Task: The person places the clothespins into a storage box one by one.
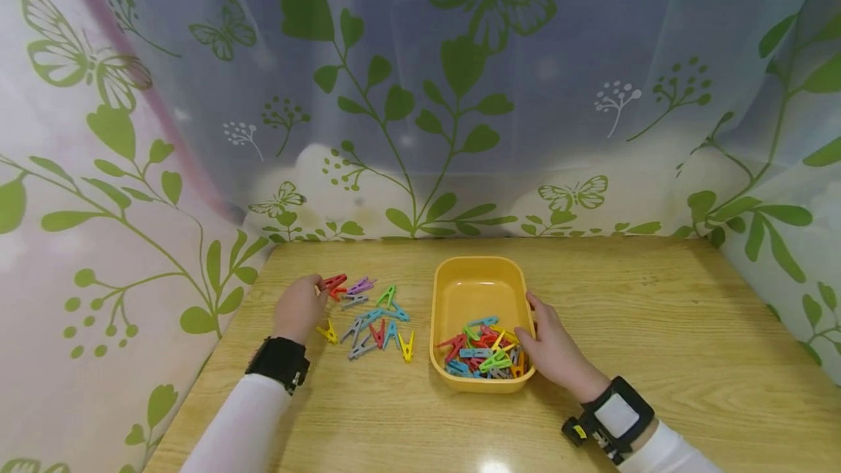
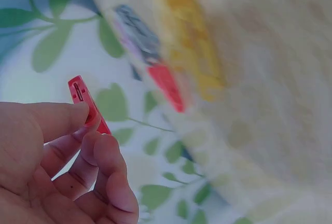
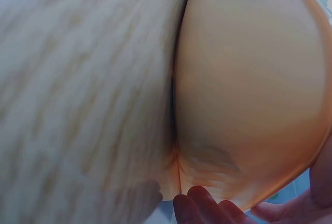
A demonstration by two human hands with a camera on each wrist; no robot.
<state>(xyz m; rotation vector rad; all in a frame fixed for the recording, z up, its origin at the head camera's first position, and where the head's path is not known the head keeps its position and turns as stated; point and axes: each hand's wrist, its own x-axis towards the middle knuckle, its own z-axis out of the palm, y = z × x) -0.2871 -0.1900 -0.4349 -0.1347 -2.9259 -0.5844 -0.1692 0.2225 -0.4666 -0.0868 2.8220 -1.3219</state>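
Note:
Between thumb and fingertips my left hand [image 1: 298,310] pinches a red clothespin [image 2: 79,90], raised at the far left of the scattered pegs. Just beside it on the table lie a purple clothespin [image 1: 361,285], an orange-red one and a yellow clothespin [image 1: 328,332]. My right hand [image 1: 558,347] grips the right wall of a yellow plastic bin [image 1: 469,292], thumb at the rim and fingers along the outside. Many mixed-colour clothespins [image 1: 494,360] are heaped in the bin's near half. In the right wrist view, fingertips [image 3: 199,203] rest against the bin's outer wall.
Several more clothespins, grey, blue, green, red and yellow [image 1: 406,347], lie loose between my left hand and the bin. A wooden table [image 1: 657,312] carries everything. Behind it and at the sides hangs a leaf-and-butterfly patterned curtain [image 1: 394,188].

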